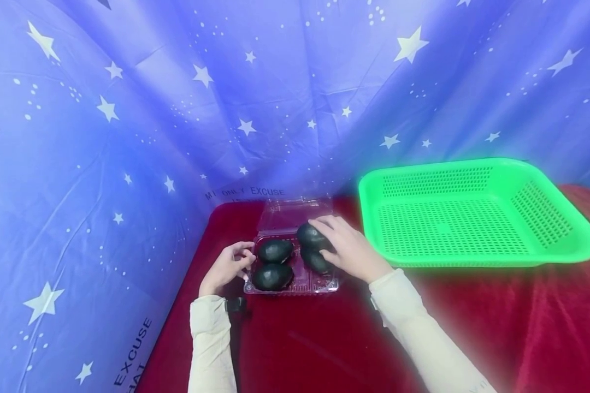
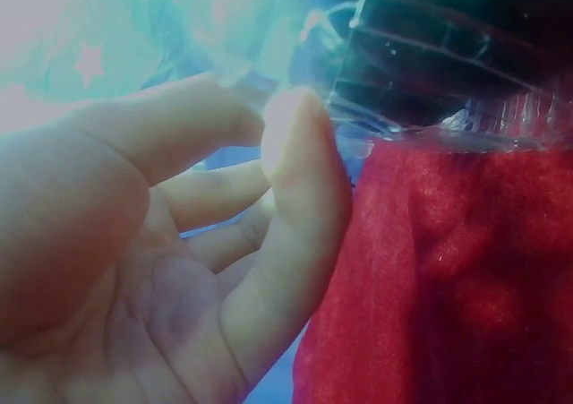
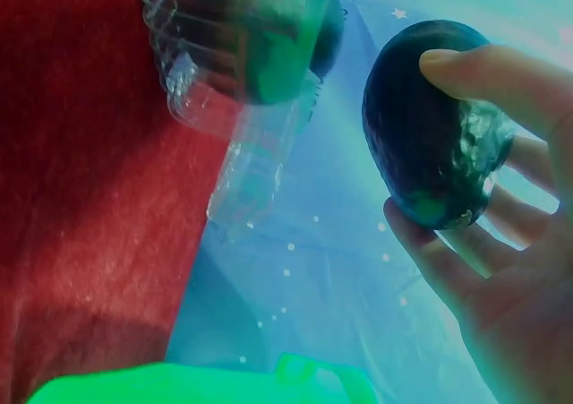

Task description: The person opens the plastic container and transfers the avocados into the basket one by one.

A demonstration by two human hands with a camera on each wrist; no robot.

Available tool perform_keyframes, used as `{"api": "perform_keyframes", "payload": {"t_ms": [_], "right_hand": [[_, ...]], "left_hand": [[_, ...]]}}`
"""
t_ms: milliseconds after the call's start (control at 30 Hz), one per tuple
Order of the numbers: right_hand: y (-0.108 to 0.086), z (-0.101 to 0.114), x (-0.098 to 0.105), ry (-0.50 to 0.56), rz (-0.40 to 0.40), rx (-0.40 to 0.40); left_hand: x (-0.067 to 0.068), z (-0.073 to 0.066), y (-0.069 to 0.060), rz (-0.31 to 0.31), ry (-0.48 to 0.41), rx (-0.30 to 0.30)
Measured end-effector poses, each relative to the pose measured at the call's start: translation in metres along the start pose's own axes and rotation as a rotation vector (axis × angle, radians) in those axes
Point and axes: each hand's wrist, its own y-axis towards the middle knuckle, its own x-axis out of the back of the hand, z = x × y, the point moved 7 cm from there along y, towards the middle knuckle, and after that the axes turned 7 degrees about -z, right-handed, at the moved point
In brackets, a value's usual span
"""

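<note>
In the head view, a clear plastic container (image 1: 302,281) stands on the red-covered surface (image 1: 314,338), its lid (image 1: 300,213) folded back. Two avocados lie in its left half, one nearer (image 1: 272,277) and one farther (image 1: 275,251); a third (image 1: 316,262) lies on the right. The person's right hand (image 1: 351,248) holds a fourth avocado (image 1: 310,236) above that side. The left hand (image 1: 231,267) is at the container's left edge. A green perforated basket (image 1: 472,261) stands to the right, before star-printed blue fabric (image 1: 142,109).

In the left wrist view, the left hand's grip is together, thumb and forefinger pinching the container's edge.

In the right wrist view, the right hand's grip is clamped on the fourth avocado, thumb on one side, fingers on the other.
</note>
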Motion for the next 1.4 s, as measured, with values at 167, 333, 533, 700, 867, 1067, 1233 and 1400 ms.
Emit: {"api": "perform_keyframes", "payload": {"t_ms": [167,333,533,700,867,1067,1233,1400], "right_hand": [[-0.002,-0.004,0.009,-0.002,-0.025,-0.019],[-0.005,-0.007,0.019,0.001,-0.039,-0.034],[-0.008,-0.01,0.029,0.0,-0.043,-0.041],[-0.012,-0.015,0.036,0.005,-0.057,-0.048],[-0.015,-0.021,0.043,0.013,-0.084,-0.049],[-0.018,-0.027,0.049,-0.004,-0.093,-0.057],[-0.022,-0.033,0.054,-0.017,-0.099,-0.064],[-0.028,-0.04,0.058,-0.017,-0.115,-0.076]], "left_hand": [[-0.001,-0.001,0.001,0.007,-0.012,-0.008],[0.0,-0.001,0.001,0.007,-0.011,-0.009],[0.0,0.001,0.001,0.003,-0.004,-0.003],[-0.001,0.0,0.0,0.002,-0.008,-0.003],[-0.001,-0.002,-0.002,0.0,-0.006,0.004],[-0.001,-0.003,-0.002,0.001,-0.005,-0.002],[0.0,-0.004,-0.003,0.002,-0.009,-0.002],[-0.001,-0.005,-0.003,0.009,-0.01,-0.005]]}}
